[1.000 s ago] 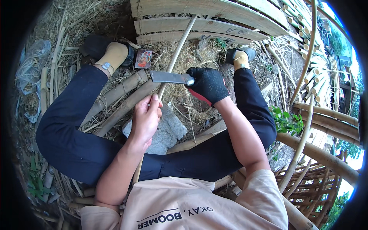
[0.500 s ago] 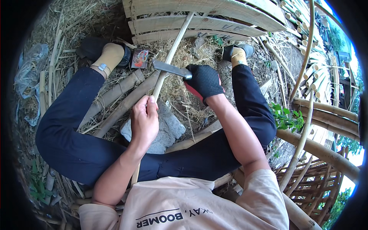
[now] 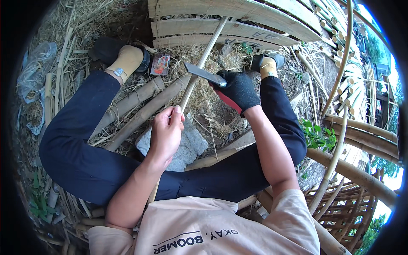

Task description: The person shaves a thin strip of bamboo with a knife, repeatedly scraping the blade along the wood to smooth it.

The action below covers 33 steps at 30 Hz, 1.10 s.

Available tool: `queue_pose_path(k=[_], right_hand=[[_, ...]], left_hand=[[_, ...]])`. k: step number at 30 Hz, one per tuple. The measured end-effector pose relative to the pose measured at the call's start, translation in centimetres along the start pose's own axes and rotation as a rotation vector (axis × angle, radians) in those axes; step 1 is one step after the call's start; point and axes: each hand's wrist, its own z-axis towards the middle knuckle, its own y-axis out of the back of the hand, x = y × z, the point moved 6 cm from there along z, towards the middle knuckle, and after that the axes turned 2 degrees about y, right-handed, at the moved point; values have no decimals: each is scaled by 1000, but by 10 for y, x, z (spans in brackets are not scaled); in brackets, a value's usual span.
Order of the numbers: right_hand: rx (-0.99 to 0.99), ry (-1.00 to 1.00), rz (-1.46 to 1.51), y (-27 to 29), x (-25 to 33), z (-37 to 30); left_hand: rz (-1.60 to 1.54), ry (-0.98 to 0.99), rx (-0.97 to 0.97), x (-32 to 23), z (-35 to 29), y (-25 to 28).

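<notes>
My bare left hand [image 3: 166, 135] pinches a long pale bamboo strip [image 3: 204, 57]. The strip slants up and away from my lap, its far end reaching the wooden slats. A black and red glove covers my right hand [image 3: 239, 91], closed round the handle of a broad-bladed knife [image 3: 203, 74]. The handle itself is mostly hidden in the glove. The blade lies across the strip, well beyond my left hand, and points left. Under my left hand sits a grey stone [image 3: 187, 146] between my legs.
A slatted wooden crate [image 3: 191, 26] stands ahead. Bamboo poles [image 3: 144, 106] lie on the straw-strewn ground at left. Stacked bamboo [image 3: 350, 91], a leaning pole [image 3: 338, 148] and a woven basket [image 3: 350, 208] are at right. A plastic bag [image 3: 37, 70] lies far left.
Both hands, the strip and the knife have shifted slightly right in the picture. The blade is tilted more steeply, its tip still up and left. Both grips stay the same.
</notes>
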Motion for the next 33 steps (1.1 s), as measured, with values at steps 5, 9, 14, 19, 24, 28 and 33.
queue_pose_path(k=[5,9,14,19,24,28,33], right_hand=[[114,62,-109,-12,34,-9],[73,52,-144,-12,30,-9],[120,27,-191,-13,22,-3],[80,48,-196,-13,19,2],[71,25,-235,-8,14,2],[53,43,-241,-11,12,5],[-5,-147,-183,3,-5,8]], left_hand=[[125,-82,-70,0,-1,2],[346,-232,-156,0,0,4],[439,-318,-219,-3,-2,2],[483,-321,-225,-5,-2,2],[480,-340,-224,-8,-4,1],[450,-345,-222,-7,-3,3],[405,-309,-197,-5,-8,2]])
